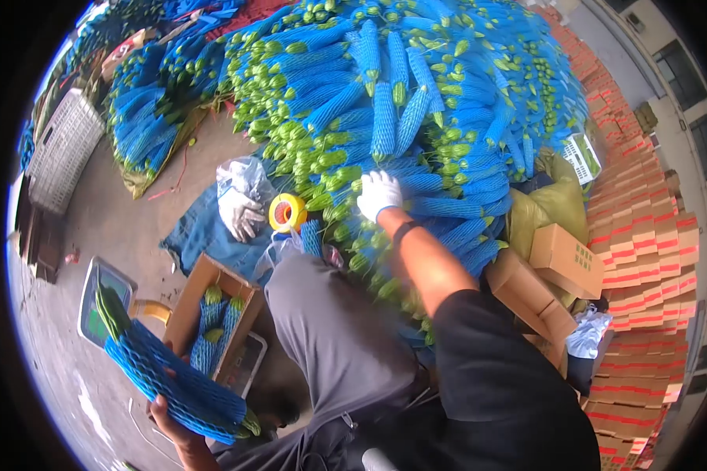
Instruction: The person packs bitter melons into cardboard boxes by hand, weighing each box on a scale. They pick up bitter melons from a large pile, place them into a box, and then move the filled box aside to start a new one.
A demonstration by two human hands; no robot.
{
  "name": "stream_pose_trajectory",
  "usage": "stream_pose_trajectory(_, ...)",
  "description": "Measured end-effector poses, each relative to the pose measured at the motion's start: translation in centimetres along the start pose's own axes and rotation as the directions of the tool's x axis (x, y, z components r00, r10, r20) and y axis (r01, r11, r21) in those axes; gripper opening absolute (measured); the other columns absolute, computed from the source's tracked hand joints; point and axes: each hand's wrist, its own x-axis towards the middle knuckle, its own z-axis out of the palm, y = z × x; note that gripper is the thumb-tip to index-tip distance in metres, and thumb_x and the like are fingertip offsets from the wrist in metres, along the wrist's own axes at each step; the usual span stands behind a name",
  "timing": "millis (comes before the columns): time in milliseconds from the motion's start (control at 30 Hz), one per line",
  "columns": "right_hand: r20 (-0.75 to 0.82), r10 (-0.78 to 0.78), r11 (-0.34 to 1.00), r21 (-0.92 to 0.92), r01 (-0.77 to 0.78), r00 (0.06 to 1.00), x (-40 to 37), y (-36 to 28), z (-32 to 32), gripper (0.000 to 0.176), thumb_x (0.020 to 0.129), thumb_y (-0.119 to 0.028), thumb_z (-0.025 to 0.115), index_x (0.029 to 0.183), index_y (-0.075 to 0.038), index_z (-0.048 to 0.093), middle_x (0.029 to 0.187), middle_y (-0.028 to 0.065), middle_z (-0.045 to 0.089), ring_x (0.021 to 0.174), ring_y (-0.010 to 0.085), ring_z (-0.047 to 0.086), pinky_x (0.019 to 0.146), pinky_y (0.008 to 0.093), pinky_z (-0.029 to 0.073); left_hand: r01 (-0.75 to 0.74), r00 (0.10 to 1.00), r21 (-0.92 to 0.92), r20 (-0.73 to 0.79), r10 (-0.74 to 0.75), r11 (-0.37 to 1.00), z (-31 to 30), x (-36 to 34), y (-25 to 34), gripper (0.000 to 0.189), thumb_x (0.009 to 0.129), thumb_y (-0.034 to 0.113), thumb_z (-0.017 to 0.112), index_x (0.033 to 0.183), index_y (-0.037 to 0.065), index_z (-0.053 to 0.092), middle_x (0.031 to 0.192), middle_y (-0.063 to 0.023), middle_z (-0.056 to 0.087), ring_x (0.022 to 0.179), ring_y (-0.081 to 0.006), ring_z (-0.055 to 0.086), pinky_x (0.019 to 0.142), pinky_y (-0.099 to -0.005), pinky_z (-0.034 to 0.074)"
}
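At lower left my left hand (167, 416), bare, is closed around long green gourds in blue foam net sleeves (173, 385); two seem to lie side by side. Their green ends stick out of the netting. My right hand (379, 195), in a white glove, rests on the large pile of net-sleeved gourds (338, 102) with its fingers apart. Part of its fingertips is hidden among the gourds. Just beyond the held gourds, an open cardboard box (249, 302) contains several more sleeved gourds (212, 330).
A scale (94, 334) is on the floor at left. Yellow tape rolls (287, 212) and a white glove (240, 213) lie on blue cloth (192, 235). Cardboard boxes (569, 259) stand at right before tall stacks of flattened cartons (636, 275). A white crate (67, 149) leans at far left.
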Motion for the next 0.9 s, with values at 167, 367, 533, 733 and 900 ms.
stream_pose_trajectory(167, 0.083, 0.162, 0.976, -0.159, -0.148, 0.983, 1.9, -0.6, 2.0, 0.033, 0.092, -0.028, 0.066, 0.121, -0.012, 0.067, 0.123, 0.0129, 0.066, 0.122, 0.0318, 0.060, 0.104, 0.0460, 0.045, 0.067, 0.996, 0.038, -0.053, -0.065, 0.997, -0.9, 0.3, -1.2, 0.076, 0.080, 0.053, 0.071, 0.135, 0.001, 0.065, 0.166, -0.0219, 0.040, 0.136, -0.0359, 0.054, 0.115, -0.0479, 0.043)
stream_pose_trajectory(367, 0.152, 0.137, 0.964, -0.248, -0.097, 0.979, 5.0, -0.4, 3.0, 0.034, 0.094, -0.039, 0.071, 0.121, -0.017, 0.071, 0.121, 0.0097, 0.069, 0.117, 0.0282, 0.065, 0.096, 0.0473, 0.050, 0.117, 0.993, 0.079, -0.017, -0.116, 0.990, -0.3, 1.7, -0.9, 0.075, 0.080, 0.054, 0.071, 0.136, 0.003, 0.065, 0.166, -0.0186, 0.040, 0.137, -0.0349, 0.052, 0.115, -0.0491, 0.042)
stream_pose_trajectory(533, 0.049, 0.054, 0.989, -0.138, -0.047, 0.997, 2.7, 1.0, 0.1, 0.038, 0.091, -0.043, 0.073, 0.116, -0.015, 0.070, 0.117, 0.0096, 0.071, 0.113, 0.0288, 0.068, 0.096, 0.0472, 0.051, 0.149, 0.989, 0.110, -0.019, -0.148, 0.983, -0.8, 1.4, -1.1, 0.074, 0.080, 0.056, 0.072, 0.135, 0.006, 0.067, 0.167, -0.0167, 0.040, 0.138, -0.0352, 0.052, 0.114, -0.0509, 0.041)
stream_pose_trajectory(733, -0.142, 0.074, 0.975, 0.217, -0.042, 0.987, -6.2, 7.7, -1.8, 0.045, 0.088, -0.027, 0.069, 0.130, -0.009, 0.066, 0.136, 0.0144, 0.066, 0.132, 0.0337, 0.058, 0.115, 0.0448, 0.044, 0.089, 0.988, 0.084, 0.116, -0.098, 0.993, -2.4, 1.4, -1.5, 0.074, 0.089, 0.054, 0.066, 0.147, 0.008, 0.059, 0.171, -0.0137, 0.035, 0.141, -0.0278, 0.047, 0.116, -0.0428, 0.039)
stream_pose_trajectory(900, -0.024, -0.023, 0.996, -0.091, 0.020, 0.999, -11.7, 16.7, -1.6, 0.053, 0.085, -0.016, 0.063, 0.138, -0.016, 0.063, 0.134, 0.0106, 0.063, 0.127, 0.0327, 0.058, 0.111, 0.0489, 0.043, 0.099, 0.980, 0.054, 0.167, -0.107, 0.994, -0.6, 1.7, -1.3, 0.070, 0.090, 0.053, 0.065, 0.145, 0.009, 0.062, 0.172, -0.0139, 0.034, 0.143, -0.0288, 0.047, 0.118, -0.0441, 0.036)
